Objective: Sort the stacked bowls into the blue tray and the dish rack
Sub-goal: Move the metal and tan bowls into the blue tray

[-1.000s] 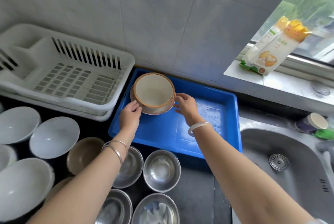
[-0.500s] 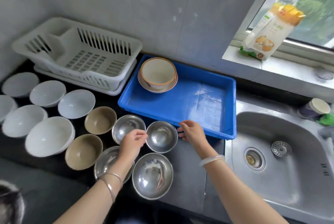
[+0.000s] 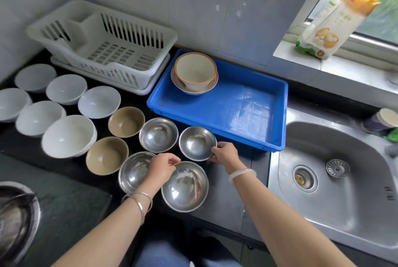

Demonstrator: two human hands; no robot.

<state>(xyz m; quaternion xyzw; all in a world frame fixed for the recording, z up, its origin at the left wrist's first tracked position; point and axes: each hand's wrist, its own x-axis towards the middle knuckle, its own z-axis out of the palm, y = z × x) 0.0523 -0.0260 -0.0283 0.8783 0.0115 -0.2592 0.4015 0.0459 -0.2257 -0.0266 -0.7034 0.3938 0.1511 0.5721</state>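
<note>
Half a second back the right hand [image 3: 226, 154] was just touching the blue tray [image 3: 247, 116]; now it pinches the right rim of the steel bowl [image 3: 197, 143] between thumb and fingers. The left hand [image 3: 162, 166] has slid down off that bowl's left side. Its fingers are curled over the far rim of the front steel bowl [image 3: 184, 186], and I can't tell if it grips anything.

The pinched bowl is shiny and upright on the dark counter [image 3: 219, 197], just in front of the tray. The cream bowl [image 3: 195, 70] sits nested in a wider one in the tray's back left corner. The dish rack [image 3: 120, 55] is left of the tray. 2 tan bowls [image 3: 126, 121] and 6 white bowls [image 3: 69, 135] spread out left, with the sink [image 3: 344, 180] on the right.
</note>
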